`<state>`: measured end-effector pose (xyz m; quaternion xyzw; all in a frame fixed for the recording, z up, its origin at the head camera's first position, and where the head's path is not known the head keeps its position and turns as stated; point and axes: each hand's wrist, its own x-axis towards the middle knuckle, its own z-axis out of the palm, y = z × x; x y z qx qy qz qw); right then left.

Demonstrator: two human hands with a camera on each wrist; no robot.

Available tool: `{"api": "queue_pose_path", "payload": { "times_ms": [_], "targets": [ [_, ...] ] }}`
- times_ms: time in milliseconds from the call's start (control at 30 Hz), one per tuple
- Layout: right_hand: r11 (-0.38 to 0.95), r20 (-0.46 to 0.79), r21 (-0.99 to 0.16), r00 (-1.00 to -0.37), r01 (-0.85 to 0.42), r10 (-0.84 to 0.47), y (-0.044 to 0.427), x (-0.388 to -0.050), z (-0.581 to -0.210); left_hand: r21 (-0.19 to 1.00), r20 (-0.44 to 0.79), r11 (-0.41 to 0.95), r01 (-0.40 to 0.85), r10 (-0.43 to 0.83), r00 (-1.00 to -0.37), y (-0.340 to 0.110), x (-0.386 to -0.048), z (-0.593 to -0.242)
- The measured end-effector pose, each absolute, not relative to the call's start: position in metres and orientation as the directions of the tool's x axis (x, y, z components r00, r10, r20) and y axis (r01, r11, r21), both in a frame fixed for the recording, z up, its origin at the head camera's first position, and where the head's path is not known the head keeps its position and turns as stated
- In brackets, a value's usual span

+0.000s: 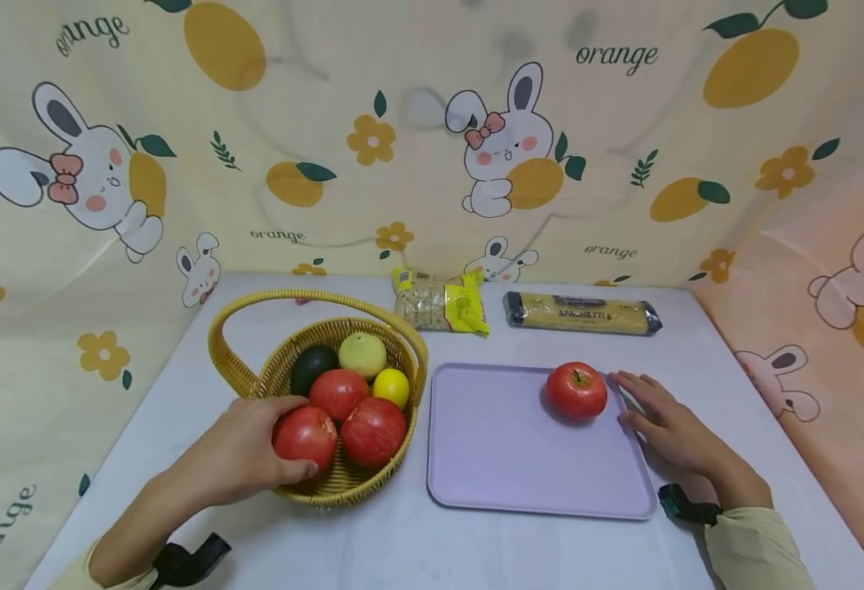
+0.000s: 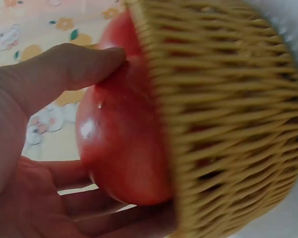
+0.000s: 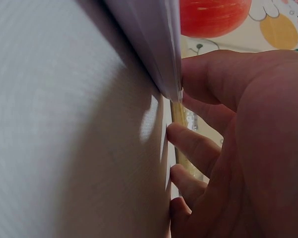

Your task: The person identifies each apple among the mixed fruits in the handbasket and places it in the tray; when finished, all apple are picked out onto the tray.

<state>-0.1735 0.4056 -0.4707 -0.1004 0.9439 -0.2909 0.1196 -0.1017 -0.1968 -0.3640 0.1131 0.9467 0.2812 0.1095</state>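
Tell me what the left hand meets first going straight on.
The left hand meets the tomato it grips; beyond that, probably the two neighbouring tomatoes in the wicker basket, though depth is unclear.

pretty plain beige right sleeve, matching left sleeve, chunky curved black left wrist gadget, similar right wrist gadget with a greenish edge

My head camera gives me a white tabletop. Left of centre on it, I have a round woven basket with an arched handle. Just beside it, to its right, I see a pale purple tray lying flat. Farther back I make out a clear-and-yellow bag, its contents unclear to me, and right of that a long spaghetti packet lying crosswise behind the tray, apart from its edge.
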Motion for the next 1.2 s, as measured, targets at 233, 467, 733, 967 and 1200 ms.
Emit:
{"api": "queue_pose_path", "payload": {
  "times_ms": [233,467,733,967,1200],
  "targets": [
    [0.819,-0.166,-0.561,-0.953,-0.121,-0.255,0.407,-0.173,-0.47,0.614,-0.021,0.765,0.192,0.26,-0.965,-0.197,-0.098,-0.341],
    [0.812,-0.17,-0.573,-0.953,-0.111,-0.25,0.408,-0.172,-0.472,0.702,0.106,0.648,0.296,0.315,-0.943,-0.18,-0.096,-0.334],
    [0.813,-0.175,-0.573,-0.953,-0.106,-0.247,0.406,-0.171,-0.472,0.74,0.299,0.429,0.518,0.479,-0.825,-0.145,-0.101,-0.337],
    [0.815,-0.167,-0.568,-0.953,-0.117,-0.253,0.406,-0.172,-0.472,0.74,0.364,0.303,0.601,0.571,-0.736,-0.1,-0.106,-0.337],
    [0.815,-0.171,-0.568,-0.952,-0.115,-0.254,0.406,-0.172,-0.471,0.828,0.345,0.156,0.539,0.616,-0.708,-0.052,-0.109,-0.339]
  ]
}}
